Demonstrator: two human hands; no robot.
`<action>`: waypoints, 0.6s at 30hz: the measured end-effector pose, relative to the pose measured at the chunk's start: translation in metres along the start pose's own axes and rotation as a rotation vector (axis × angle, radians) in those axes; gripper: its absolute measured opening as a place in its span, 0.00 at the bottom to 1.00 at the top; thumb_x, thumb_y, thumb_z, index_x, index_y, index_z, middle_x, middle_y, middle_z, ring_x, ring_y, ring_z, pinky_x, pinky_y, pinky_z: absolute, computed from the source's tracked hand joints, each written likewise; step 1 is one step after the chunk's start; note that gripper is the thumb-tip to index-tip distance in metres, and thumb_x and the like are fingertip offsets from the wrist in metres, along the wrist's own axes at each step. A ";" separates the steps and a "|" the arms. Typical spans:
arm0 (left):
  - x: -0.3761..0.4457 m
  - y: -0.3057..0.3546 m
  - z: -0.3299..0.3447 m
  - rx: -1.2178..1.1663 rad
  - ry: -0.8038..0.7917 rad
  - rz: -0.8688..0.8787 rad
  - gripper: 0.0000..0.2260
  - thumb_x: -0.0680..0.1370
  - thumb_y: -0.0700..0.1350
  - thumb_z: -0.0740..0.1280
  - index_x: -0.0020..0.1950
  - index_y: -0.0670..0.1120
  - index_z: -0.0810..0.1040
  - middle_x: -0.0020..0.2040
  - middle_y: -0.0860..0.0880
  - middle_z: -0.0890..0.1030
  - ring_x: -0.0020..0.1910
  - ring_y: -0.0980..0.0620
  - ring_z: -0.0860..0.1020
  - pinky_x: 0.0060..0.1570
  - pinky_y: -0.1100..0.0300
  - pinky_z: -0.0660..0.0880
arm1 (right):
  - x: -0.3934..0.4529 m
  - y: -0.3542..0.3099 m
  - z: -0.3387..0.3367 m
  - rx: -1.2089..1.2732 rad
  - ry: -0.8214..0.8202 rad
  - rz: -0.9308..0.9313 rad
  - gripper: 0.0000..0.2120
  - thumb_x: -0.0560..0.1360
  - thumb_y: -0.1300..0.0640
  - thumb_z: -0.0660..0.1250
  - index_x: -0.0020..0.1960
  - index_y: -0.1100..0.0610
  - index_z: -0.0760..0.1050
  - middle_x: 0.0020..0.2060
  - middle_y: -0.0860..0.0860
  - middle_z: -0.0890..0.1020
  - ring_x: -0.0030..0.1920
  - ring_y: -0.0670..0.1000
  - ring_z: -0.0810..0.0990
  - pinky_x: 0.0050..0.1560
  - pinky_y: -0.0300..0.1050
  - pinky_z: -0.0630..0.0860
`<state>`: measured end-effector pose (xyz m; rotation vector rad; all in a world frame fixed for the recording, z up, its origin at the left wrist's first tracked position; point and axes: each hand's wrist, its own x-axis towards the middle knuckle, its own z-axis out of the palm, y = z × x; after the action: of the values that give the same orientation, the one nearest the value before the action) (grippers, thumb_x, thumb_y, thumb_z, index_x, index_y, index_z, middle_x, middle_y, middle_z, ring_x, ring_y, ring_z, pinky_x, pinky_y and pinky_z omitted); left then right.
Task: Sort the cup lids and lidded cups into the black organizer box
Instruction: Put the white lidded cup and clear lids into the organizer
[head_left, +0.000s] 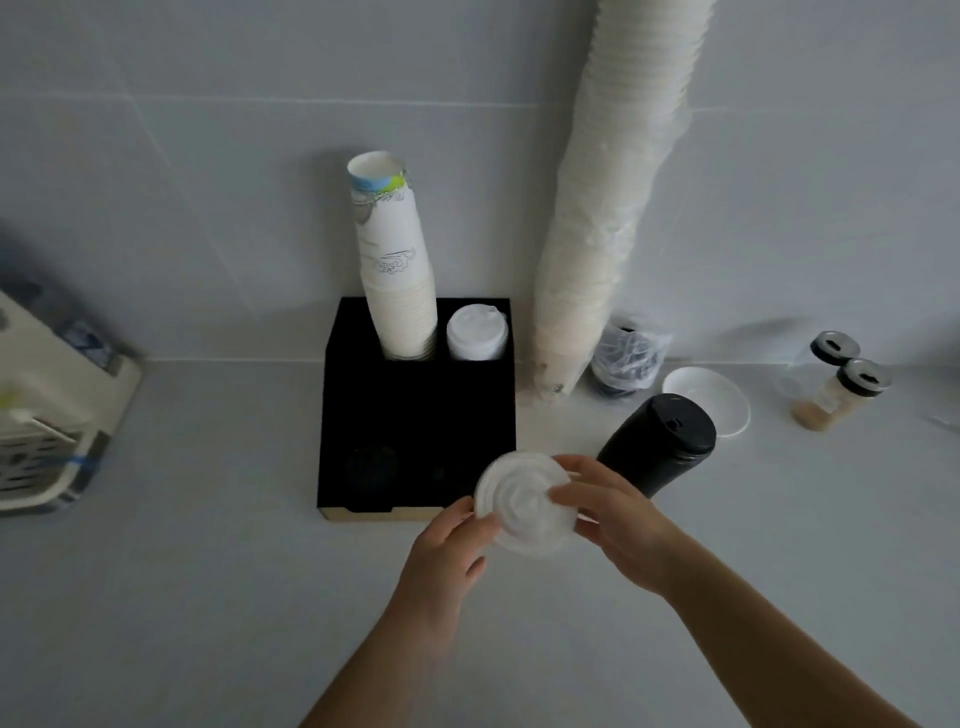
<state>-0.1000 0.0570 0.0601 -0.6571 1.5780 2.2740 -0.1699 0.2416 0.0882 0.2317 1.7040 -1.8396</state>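
A stack of white cup lids (522, 501) hangs just above the counter at the black organizer box's (421, 410) front right corner. My left hand (447, 551) holds its left rim and my right hand (613, 519) pinches its right side, fingers across the top. A black lidded cup (662, 441) stands right of the box, just behind my right hand. In the box's back row stand a stack of white paper cups (395, 265) and a white lidded cup (477, 332). Black lids (371, 467) lie dimly in the front left compartment.
A tall sleeve of paper cups (608, 197) leans on the tiled wall right of the box. Beside it are a bag of black lids (626, 358), a white bowl (711, 395) and two jars with black caps (844, 382). A white appliance (47, 410) sits far left.
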 end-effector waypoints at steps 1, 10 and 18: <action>0.001 0.003 -0.007 -0.007 0.002 -0.003 0.15 0.67 0.50 0.72 0.53 0.58 0.79 0.58 0.51 0.81 0.62 0.52 0.76 0.68 0.52 0.68 | 0.008 -0.002 0.009 -0.019 -0.010 0.000 0.23 0.64 0.58 0.70 0.60 0.56 0.78 0.55 0.56 0.84 0.55 0.55 0.82 0.58 0.47 0.76; 0.011 0.004 -0.032 -0.163 0.006 -0.043 0.09 0.76 0.44 0.68 0.52 0.57 0.76 0.57 0.53 0.79 0.63 0.51 0.73 0.71 0.51 0.65 | 0.053 -0.025 0.047 -0.220 -0.052 0.047 0.21 0.68 0.60 0.68 0.61 0.60 0.78 0.56 0.62 0.81 0.53 0.56 0.79 0.56 0.48 0.76; 0.035 0.011 -0.042 -0.213 0.010 -0.022 0.13 0.75 0.44 0.69 0.59 0.56 0.77 0.57 0.53 0.81 0.59 0.59 0.75 0.65 0.58 0.67 | 0.096 -0.050 0.066 -0.386 -0.102 0.163 0.27 0.60 0.58 0.64 0.59 0.56 0.76 0.52 0.54 0.79 0.52 0.53 0.77 0.46 0.44 0.74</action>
<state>-0.1271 0.0128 0.0380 -0.7357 1.3370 2.4468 -0.2552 0.1479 0.0914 0.1100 1.8668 -1.3509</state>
